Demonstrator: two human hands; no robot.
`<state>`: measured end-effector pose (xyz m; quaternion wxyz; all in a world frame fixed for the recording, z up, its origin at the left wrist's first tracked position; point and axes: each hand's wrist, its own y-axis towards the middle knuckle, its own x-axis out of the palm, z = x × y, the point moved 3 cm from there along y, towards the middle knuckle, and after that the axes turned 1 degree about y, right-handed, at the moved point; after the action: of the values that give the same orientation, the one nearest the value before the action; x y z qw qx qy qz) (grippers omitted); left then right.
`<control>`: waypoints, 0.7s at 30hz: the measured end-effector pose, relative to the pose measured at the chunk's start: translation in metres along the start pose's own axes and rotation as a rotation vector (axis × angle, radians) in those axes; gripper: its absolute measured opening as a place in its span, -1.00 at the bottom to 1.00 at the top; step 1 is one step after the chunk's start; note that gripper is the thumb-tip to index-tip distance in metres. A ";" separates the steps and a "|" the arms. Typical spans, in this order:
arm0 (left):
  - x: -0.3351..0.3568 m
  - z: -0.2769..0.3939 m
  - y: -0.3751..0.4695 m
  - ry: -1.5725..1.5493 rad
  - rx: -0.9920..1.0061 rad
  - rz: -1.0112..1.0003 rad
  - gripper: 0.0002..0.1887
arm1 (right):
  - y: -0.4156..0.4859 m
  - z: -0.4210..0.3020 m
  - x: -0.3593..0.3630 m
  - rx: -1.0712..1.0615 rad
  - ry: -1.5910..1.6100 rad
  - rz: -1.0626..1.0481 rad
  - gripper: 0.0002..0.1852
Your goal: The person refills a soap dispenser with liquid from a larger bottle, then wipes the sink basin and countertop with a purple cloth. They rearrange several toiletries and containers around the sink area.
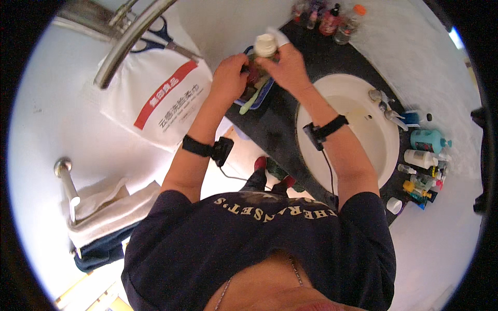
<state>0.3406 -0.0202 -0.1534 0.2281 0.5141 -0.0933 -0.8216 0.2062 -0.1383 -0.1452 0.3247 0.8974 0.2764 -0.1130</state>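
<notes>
My right hand [290,68] grips a white bottle [278,37] with a ridged cream-coloured cap [266,44], blurred and partly covered by the fingers. The bottle is above a blue plastic basket [260,102] at the far end of the black counter. At the basket's left side, my left hand [232,76] has its fingers bent over the contents. A small dark thing shows at its fingertips; whether they hold it is unclear. A pale green handle [250,102] leans out over the basket's near rim. Other dark and reddish items inside are mostly hidden by my hands.
A white oval sink [350,83] with a metal faucet [389,110] is set into the counter [264,132]. Several bottles, including a turquoise one [426,140], line the wall. Scissors [167,41] and a white bag [155,101] hang at left, near a metal bar [128,46] and towels [113,221].
</notes>
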 end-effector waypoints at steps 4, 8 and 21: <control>-0.004 0.004 -0.003 0.001 -0.014 -0.001 -0.70 | 0.007 -0.001 0.017 -0.036 -0.111 -0.059 -0.25; -0.006 -0.001 -0.009 0.075 -0.022 -0.006 -0.71 | 0.015 -0.012 0.016 -0.053 0.017 -0.056 -0.32; -0.005 0.002 -0.009 0.052 -0.071 -0.029 -0.67 | 0.016 0.006 0.038 0.001 -0.220 -0.146 -0.44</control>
<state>0.3379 -0.0099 -0.1519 0.2368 0.5280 -0.0507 -0.8140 0.2468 -0.1360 -0.1561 0.3435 0.8573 0.3038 -0.2341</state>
